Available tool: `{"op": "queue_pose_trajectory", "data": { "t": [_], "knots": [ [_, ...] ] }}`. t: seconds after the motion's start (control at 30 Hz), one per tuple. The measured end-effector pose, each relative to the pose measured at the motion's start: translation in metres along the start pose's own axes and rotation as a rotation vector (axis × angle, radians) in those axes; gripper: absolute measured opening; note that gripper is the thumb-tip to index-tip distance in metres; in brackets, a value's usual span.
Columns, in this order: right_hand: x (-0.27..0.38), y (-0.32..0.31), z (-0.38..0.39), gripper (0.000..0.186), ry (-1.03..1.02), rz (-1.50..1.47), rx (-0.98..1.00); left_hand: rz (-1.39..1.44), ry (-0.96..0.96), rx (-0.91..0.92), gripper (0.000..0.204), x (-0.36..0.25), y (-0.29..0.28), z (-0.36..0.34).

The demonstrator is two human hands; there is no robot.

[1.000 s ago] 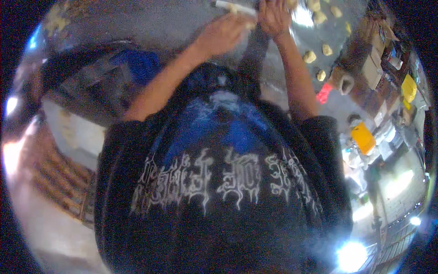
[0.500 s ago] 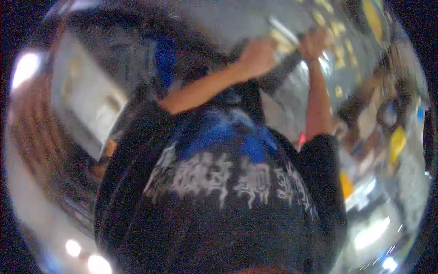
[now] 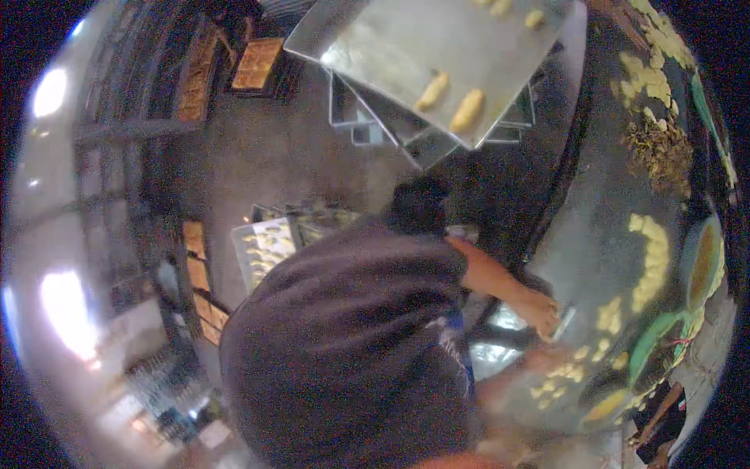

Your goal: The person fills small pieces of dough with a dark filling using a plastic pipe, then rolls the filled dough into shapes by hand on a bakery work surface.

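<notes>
My left hand reaches over a grey worktable, its fingers curled round a pale-edged thing too blurred to name. Beside it my right hand is smeared by motion, so its fingers do not show clearly. Close to both hands lie small pale yellow dough pieces, several of them scattered on the table. A longer row of dough pieces lies further along. Between my forearms a shiny metal surface shows in part.
Stacked metal trays stand at the top, with dough rolls on the uppermost. Another tray of rolls stands left. Along the table are a brown shredded heap, a green-rimmed bowl, and other people's arms at its edges.
My view has swung round: the worktable now lies on the right and the tray stack at the top. Both hands now appear lower, at the table's near side.
</notes>
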State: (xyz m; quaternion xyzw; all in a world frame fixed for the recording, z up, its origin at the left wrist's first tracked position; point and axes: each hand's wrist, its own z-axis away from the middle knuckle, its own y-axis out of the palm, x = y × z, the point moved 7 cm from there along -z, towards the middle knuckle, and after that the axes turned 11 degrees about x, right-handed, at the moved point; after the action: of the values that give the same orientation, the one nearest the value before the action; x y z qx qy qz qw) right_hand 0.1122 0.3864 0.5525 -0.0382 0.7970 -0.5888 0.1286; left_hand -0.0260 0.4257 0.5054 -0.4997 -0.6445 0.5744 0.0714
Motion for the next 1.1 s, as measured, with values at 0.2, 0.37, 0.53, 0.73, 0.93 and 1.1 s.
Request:
{"op": "queue_pose_trajectory", "data": {
  "t": [0.2, 0.37, 0.53, 0.73, 0.93, 1.1],
  "knots": [
    [-0.063, 0.062, 0.013, 0.044, 0.057, -0.276, 0.336, 0.178, 0.035, -0.044, 0.022, 0.007, -0.012, -0.03],
    [-0.091, 0.056, -0.001, 0.044, -0.078, -0.199, 0.486, 0.327, 0.086, -0.035, 0.022, 0.017, -0.014, -0.036],
    [-0.09, 0.03, -0.067, 0.034, 0.356, -0.699, 0.299, 0.466, 0.091, -0.038, 0.022, 0.019, -0.028, -0.025],
    [-0.028, -0.008, -0.065, 0.037, -0.039, -0.291, 0.144, 0.668, 0.119, -0.061, 0.022, 0.01, -0.029, -0.018],
    [0.046, -0.027, -0.012, 0.031, -0.035, -0.726, 0.316, 0.979, -0.075, 0.233, 0.028, 0.024, -0.016, -0.001],
    [0.024, -0.015, -0.015, 0.029, 0.015, -0.7, 0.175, 0.467, 0.138, 0.208, 0.028, 0.03, -0.025, -0.014]
  ]
}}
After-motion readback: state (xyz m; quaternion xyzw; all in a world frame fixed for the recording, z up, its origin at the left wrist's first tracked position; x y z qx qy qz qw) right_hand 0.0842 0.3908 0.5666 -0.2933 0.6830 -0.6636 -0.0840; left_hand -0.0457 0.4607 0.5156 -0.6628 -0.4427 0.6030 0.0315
